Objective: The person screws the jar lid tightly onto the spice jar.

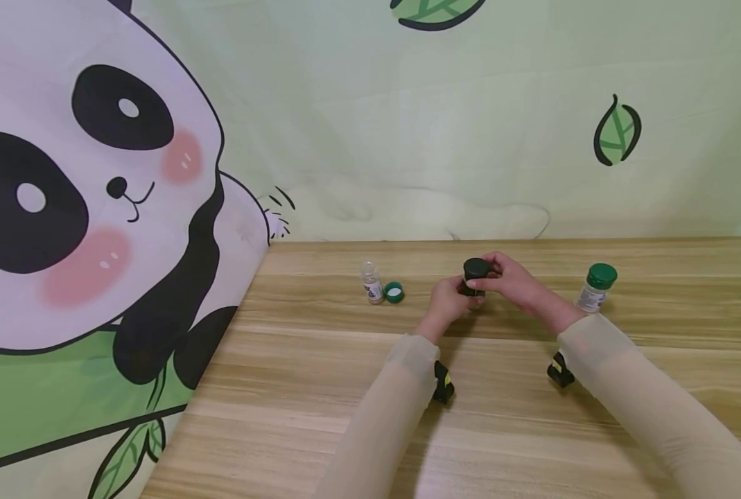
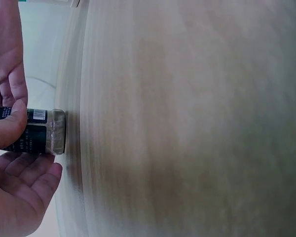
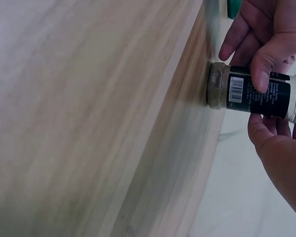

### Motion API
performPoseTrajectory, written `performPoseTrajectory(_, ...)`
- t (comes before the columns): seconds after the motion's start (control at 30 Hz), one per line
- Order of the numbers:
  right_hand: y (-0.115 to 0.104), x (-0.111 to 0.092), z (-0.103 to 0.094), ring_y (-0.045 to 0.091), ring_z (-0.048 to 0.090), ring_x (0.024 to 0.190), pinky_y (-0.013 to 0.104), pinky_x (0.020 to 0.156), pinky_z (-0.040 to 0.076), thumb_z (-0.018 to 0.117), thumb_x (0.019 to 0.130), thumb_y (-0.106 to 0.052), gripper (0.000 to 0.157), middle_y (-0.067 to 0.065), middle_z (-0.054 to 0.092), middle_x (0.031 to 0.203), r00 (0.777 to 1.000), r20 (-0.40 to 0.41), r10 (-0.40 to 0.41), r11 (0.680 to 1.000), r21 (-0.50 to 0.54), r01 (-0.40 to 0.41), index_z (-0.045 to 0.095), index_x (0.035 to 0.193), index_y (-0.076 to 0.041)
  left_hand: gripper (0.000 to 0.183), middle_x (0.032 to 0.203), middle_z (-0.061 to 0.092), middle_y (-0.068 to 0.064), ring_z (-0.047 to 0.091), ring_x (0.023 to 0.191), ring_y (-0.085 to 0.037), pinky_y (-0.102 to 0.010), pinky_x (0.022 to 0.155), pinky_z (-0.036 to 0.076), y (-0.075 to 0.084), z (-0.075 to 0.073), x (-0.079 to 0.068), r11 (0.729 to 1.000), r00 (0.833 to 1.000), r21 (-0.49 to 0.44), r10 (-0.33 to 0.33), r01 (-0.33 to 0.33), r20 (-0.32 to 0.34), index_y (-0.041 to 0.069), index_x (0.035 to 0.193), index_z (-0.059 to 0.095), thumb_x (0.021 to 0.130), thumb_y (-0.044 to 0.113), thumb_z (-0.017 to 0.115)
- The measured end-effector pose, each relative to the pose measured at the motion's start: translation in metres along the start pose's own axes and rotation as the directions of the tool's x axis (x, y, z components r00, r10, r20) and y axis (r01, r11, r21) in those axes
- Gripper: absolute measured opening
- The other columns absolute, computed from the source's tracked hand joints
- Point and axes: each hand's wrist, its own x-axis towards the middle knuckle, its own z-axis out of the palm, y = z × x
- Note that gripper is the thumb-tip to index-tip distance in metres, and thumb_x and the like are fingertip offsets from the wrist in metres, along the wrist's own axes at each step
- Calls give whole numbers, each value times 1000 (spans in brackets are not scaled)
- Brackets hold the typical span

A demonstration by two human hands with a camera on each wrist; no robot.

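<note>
Both hands are on a spice jar (image 3: 237, 94) with a dark label, a barcode and a black lid (image 1: 476, 267). The jar is upright, its base at or close to the tabletop. My left hand (image 1: 448, 303) grips its body from the left, with the thumb (image 3: 261, 74) across the label. From the right, my right hand (image 1: 512, 281) holds the upper part, thumb in front and fingers by the lid. Where its fingertips end is partly hidden. The contents look greyish brown through the clear base.
A small clear bottle (image 1: 372, 284) with its top uncovered stands to the left. Beside it lies a green cap (image 1: 394, 292), inside facing up. Off to the right is a green-lidded jar (image 1: 595, 290). A panda-print cloth (image 1: 358, 125) hangs behind the wooden table (image 1: 320, 388).
</note>
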Motion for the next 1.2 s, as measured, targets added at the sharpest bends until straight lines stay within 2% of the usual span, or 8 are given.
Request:
performPoseTrajectory(0.13, 1, -1, -3, 40, 39, 139, 49, 115, 34, 62, 96, -13, 63, 31, 39, 149, 999, 38, 1, 1000, -4, 0, 29, 145, 9, 41, 121, 71, -12, 66, 111, -20, -22, 88, 50, 1, -1, -2, 1000, 1000, -16, -3, 3, 0, 6, 123, 69, 83, 10, 78)
performPoseTrajectory(0.3, 5, 1, -10, 40, 30, 146, 53, 118, 28, 57, 98, -12, 64, 29, 30, 156, 991, 132, -24, 999, 34, 20, 24, 151, 4, 40, 122, 71, -12, 66, 112, -20, -22, 89, 50, 2, -1, -3, 1000, 1000, -16, -4, 4, 0, 6, 122, 69, 83, 10, 78)
performPoseTrajectory(0.37, 7, 2, -12, 40, 27, 147, 47, 118, 31, 54, 99, -9, 64, 30, 27, 157, 986, 162, -38, 998, 54, 30, 21, 153, 3, 40, 122, 72, -11, 66, 113, -20, -22, 89, 50, 2, -1, -3, 1000, 1000, 3, -2, 2, -4, 6, 122, 69, 83, 10, 79)
performPoseTrajectory(0.5, 11, 3, -15, 40, 25, 147, 22, 105, 42, 49, 98, -4, 63, 30, 24, 158, 981, 188, -55, 995, 94, 37, 19, 154, 2, 40, 122, 71, -12, 66, 114, -20, -20, 89, 49, 2, -1, -2, 1000, 1000, 19, 1, -1, -7, 5, 121, 69, 83, 10, 79)
performPoseTrajectory(0.57, 12, 3, -15, 40, 26, 146, 18, 102, 42, 49, 99, -4, 62, 30, 25, 158, 980, 190, -56, 994, 98, 37, 21, 153, 3, 39, 121, 71, -12, 66, 114, -20, -20, 88, 49, 2, 0, -3, 1000, 1000, 22, -1, 1, -8, 4, 121, 69, 83, 10, 79)
performPoseTrajectory(0.7, 12, 2, -15, 40, 27, 146, 42, 117, 33, 52, 100, -9, 60, 30, 29, 157, 981, 188, -47, 997, 72, 33, 25, 152, 3, 39, 123, 71, -12, 65, 116, -21, -22, 91, 50, 2, 0, -3, 1000, 1000, 12, -9, 9, -6, 4, 122, 69, 84, 10, 78)
performPoseTrajectory(0.8, 11, 1, -15, 41, 27, 146, 55, 120, 23, 53, 100, -10, 60, 31, 29, 156, 983, 178, -33, 998, 54, 24, 26, 152, 3, 39, 123, 71, -12, 65, 117, -22, -26, 95, 50, 2, 0, -2, 1000, 1000, -1, -16, 16, -4, 5, 122, 69, 84, 10, 78)
performPoseTrajectory(1.2, 12, 1, -14, 39, 32, 144, 54, 120, 24, 57, 99, -12, 57, 29, 35, 153, 989, 144, -28, 999, 47, 22, 31, 148, 3, 41, 120, 72, -12, 65, 114, -22, -26, 93, 50, 0, 2, 1, 1000, 1000, -12, -16, 16, -12, 7, 122, 70, 82, 9, 79)
